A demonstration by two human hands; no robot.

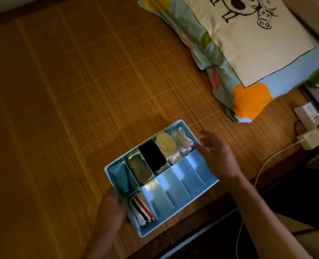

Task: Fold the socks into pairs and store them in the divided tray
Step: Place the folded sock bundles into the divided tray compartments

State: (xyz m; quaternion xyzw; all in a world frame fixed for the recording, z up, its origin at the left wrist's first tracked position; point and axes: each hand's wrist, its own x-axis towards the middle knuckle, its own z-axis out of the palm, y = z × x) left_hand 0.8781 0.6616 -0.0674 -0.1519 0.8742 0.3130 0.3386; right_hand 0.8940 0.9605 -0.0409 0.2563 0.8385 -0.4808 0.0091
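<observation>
Logging 1 blue divided tray (190,176) on bamboo mat (80,109), nr front edge. Far row, L to R: blue pair (120,176), grey pair (140,169), black pair (154,156), cream pair (167,144), white pair (184,141). Near row, leftmost compt: striped pair (142,210). Our hands: left hand (113,204) grips tray's left rim; right hand (216,156) spread-fingered, holding nothing, at tray's right end.

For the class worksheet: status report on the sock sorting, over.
Left hand grips tray rim. Right hand open above tray's right end. Six slots hold socks, four empty. Nothing in the way.
</observation>
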